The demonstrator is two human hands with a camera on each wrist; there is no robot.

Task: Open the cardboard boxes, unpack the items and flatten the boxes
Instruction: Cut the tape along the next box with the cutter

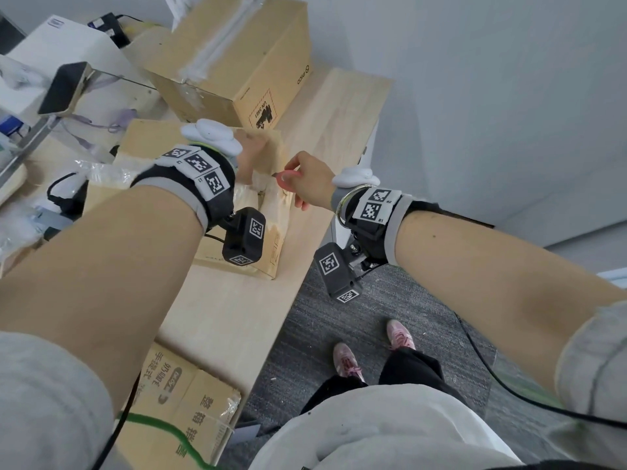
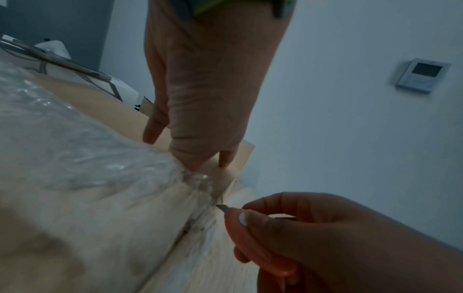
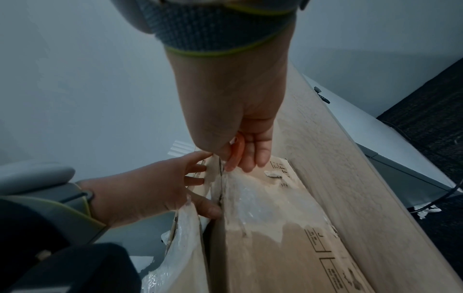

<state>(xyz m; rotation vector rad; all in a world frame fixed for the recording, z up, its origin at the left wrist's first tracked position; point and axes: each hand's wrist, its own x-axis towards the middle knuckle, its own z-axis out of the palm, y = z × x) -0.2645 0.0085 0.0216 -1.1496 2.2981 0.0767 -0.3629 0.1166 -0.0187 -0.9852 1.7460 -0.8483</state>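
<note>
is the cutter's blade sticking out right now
Yes, in the left wrist view a short grey blade tip pokes out of the orange cutter pinched in the right hand, next to the taped seam of the cardboard box.

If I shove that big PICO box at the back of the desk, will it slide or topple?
The PICO box would probably slide: it sits broad and low on the wooden desk. Its taped seam looks sealed, so it may be full and resist a light push. One corner nears the desk edge, so push gently.

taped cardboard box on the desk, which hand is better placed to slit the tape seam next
Right. The right hand already pinches the small orange box cutter, its blade tip at the taped seam of the brown cardboard box. The left hand lies open on the box, steadying it.
</note>
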